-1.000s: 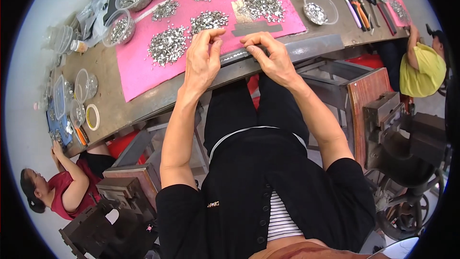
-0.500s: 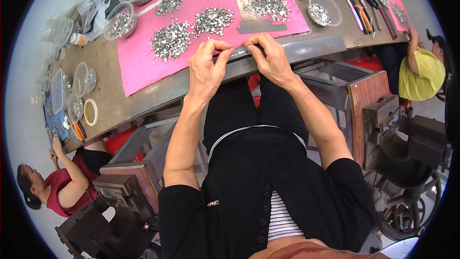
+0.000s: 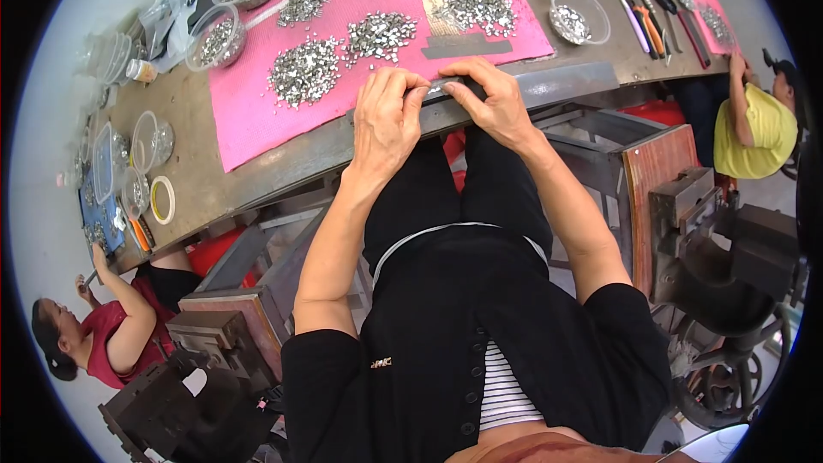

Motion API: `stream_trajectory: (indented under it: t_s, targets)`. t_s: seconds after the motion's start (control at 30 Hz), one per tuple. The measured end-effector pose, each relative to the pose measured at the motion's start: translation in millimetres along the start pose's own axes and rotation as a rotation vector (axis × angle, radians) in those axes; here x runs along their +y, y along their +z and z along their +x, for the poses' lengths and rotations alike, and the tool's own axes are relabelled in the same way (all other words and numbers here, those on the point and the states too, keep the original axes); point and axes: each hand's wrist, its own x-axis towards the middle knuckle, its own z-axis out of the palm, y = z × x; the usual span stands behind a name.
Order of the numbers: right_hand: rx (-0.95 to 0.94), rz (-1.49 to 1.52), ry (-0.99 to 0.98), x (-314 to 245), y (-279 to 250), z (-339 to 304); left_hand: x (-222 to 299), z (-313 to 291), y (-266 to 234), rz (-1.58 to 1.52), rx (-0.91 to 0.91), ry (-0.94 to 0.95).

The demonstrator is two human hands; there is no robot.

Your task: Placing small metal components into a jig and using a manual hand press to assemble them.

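My left hand [image 3: 387, 116] is closed at the table's front edge, thumb and fingers pinched together. Close to its right, my right hand [image 3: 495, 105] is also closed in a pinch. A short, narrow grey piece [image 3: 440, 88] shows in the gap between the two sets of fingertips; its kind and which fingers hold it are hidden. Under the hands runs a grey metal bar [image 3: 566, 84] along the edge. Just beyond lie heaps of small shiny metal pieces, the nearest a large heap [image 3: 304, 73] and a middle heap [image 3: 380, 37], on a pink mat [image 3: 257, 129].
Clear tubs of metal pieces, one a round tub [image 3: 579, 15], flank the mat. Pliers [image 3: 653, 34] and other hand tools lie right, a tape roll [image 3: 162, 200] left. A person in red [image 3: 129, 334] and a person in yellow [image 3: 754, 130] sit at either side.
My left hand has shifted right, and my right hand slightly right and down. The row of small shiny pieces seen between them is now covered. The person at left has moved one hand away from the table.
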Motion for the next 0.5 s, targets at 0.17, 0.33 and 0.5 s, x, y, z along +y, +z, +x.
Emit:
stream_trajectory:
  t_s: [0.17, 0.33, 0.5]
  targets:
    - [-0.013, 0.09, 0.101, -0.6, -3.1, -0.2, -0.7, -0.5, 2.7, 0.06, 0.004, 0.02]
    - [-0.005, 0.204, 0.193, 3.2, -3.9, -2.1, -0.3, -0.9, 3.1, 0.07, 0.007, 0.013]
    - [0.002, 0.22, 0.206, 3.4, -2.6, -3.2, -0.2, -0.1, 6.0, 0.065, 0.023, -0.002]
